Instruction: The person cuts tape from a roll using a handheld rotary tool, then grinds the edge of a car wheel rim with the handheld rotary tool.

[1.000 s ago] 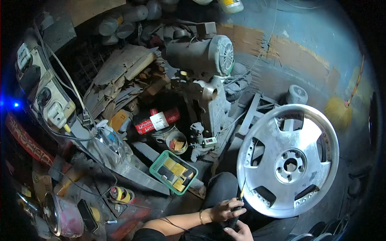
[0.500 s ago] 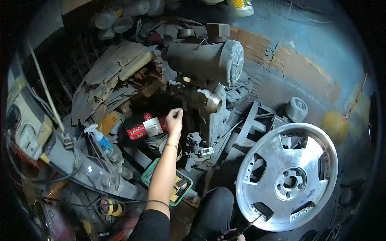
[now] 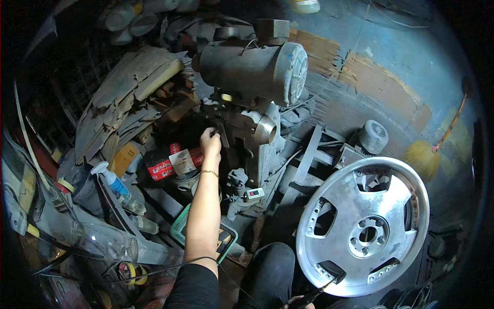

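Note:
My left hand reaches out near the centre, its fingers curled at a dark part of the grey machine; whatever they may hold is too dark to make out. A bracelet circles the wrist. Low in the view, partly cut off by the frame edge, my right hand is wrapped round a black tool. The tool's thin tip lies over a lower opening of the silver wheel rim, which stands tilted at the right.
A large motor sits on the machine behind my left hand. Below are a red-taped package, a green basket and a small switch box. A spray bottle stands left, a smaller motor behind the rim.
The whole view has shifted, with most things now slightly further left. My left arm remains stretched out, its hand a little nearer the machine's dark part. My right hand still holds the tool.

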### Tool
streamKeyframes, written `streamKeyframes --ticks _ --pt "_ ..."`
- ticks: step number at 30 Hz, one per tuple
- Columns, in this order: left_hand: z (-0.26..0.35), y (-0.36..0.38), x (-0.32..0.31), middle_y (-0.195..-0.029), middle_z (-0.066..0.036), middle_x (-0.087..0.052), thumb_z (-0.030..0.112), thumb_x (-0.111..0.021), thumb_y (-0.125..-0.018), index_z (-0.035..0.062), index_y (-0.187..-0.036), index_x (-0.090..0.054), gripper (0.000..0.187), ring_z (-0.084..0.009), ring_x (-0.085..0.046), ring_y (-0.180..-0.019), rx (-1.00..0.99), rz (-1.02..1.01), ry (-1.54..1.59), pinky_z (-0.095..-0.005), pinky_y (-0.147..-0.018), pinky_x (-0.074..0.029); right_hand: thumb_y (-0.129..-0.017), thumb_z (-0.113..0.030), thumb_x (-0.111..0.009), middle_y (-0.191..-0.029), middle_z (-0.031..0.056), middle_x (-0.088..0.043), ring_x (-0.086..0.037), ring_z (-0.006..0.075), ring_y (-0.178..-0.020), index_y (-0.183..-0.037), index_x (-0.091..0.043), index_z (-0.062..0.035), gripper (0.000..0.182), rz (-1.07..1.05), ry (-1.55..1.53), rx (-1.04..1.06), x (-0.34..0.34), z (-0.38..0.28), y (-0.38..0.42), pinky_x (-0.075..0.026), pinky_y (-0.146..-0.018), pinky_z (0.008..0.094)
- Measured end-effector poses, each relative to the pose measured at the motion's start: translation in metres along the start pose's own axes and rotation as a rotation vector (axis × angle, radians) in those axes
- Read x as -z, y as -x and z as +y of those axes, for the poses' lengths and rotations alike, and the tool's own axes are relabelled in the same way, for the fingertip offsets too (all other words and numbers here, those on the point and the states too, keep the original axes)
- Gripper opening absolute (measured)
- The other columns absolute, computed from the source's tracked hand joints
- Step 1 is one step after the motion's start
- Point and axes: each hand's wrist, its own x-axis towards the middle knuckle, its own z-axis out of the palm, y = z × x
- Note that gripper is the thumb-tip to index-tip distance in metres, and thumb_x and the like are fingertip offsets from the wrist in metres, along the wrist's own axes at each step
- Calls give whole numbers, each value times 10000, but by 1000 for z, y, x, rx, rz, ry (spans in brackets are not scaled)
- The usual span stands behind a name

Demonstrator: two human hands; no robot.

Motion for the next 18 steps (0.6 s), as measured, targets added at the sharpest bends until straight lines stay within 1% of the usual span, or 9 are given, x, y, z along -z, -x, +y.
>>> streamKeyframes --ticks 4,7,10,13,14,15,16,17,18 --pt "19 2 16 -885 -32 -670 52 -626 -914 1 -987 -680 105 -109 -601 -808 196 -155 347 -264 -712 -465 -797 89 -610 -976 72 -646 -643 182 -923 -1135 -548 -33 365 -2 57 13 -4 1 -2 -515 -840 322" --pt "39 -2 27 -849 28 -667 191 -681 -897 91 -965 -703 123 -81 -558 -692 307 -190 225 -236 -585 -366 -805 67 -631 -973 61 -654 -639 179 -927 -1169 -547 -30 386 32 122 -5 -4 6 -3 -511 -836 309" --pt "56 -8 30 -831 47 -664 229 -694 -881 125 -957 -715 131 -68 -535 -661 283 -221 99 -238 -549 -313 -813 63 -646 -1090 83 -642 -622 171 -965 -1269 -504 -22 485 -56 133 3 -1 23 -13 -499 -878 315" --pt "54 -10 37 -784 16 -658 164 -694 -858 58 -901 -721 117 -83 -536 -640 105 -195 196 -272 -550 -368 -817 66 -639 -1186 113 -609 -601 178 -1032 -1328 -472 -16 544 -56 146 131 -3 42 -22 -488 -924 325" --pt "74 16 35 -739 8 -646 126 -678 -854 34 -844 -709 97 -87 -516 -581 89 -51 234 -261 -519 -366 -827 42 -660 -1248 124 -571 -555 206 -1137 -1390 -425 -27 615 -81 196 104 -6 35 -21 -471 -967 337" --pt "67 29 50 -713 13 -631 141 -669 -856 68 -774 -683 111 -91 -523 -581 185 -169 311 -246 -534 -377 -910 -117 -671 -1094 116 -656 -639 242 -999 -1275 -512 16 419 -78 224 119 -10 26 -25 -496 -927 393" --pt "68 58 57 -719 14 -614 197 -676 -860 109 -771 -653 128 -94 -550 -637 375 -192 469 -253 -556 -405 -821 60 -707 -1135 85 -631 -625 179 -983 -1285 -494 15 513 -92 376 124 -9 18 -25 -492 -932 352" --pt "65 89 61 -730 7 -599 233 -654 -884 141 -818 -641 114 -104 -568 -687 539 -218 630 -243 -589 -426 -794 -220 -805 -1054 179 -651 -603 203 -1000 -1205 -547 44 552 -44 296 84 -3 34 -25 -463 -927 343" --pt "84 139 64 -753 14 -607 228 -645 -897 119 -898 -633 110 -108 -573 -695 636 -227 683 -234 -619 -441 -785 -239 -814 -1012 193 -654 -622 211 -952 -1178 -559 46 548 -53 443 34 -6 19 -24 -488 -869 338"
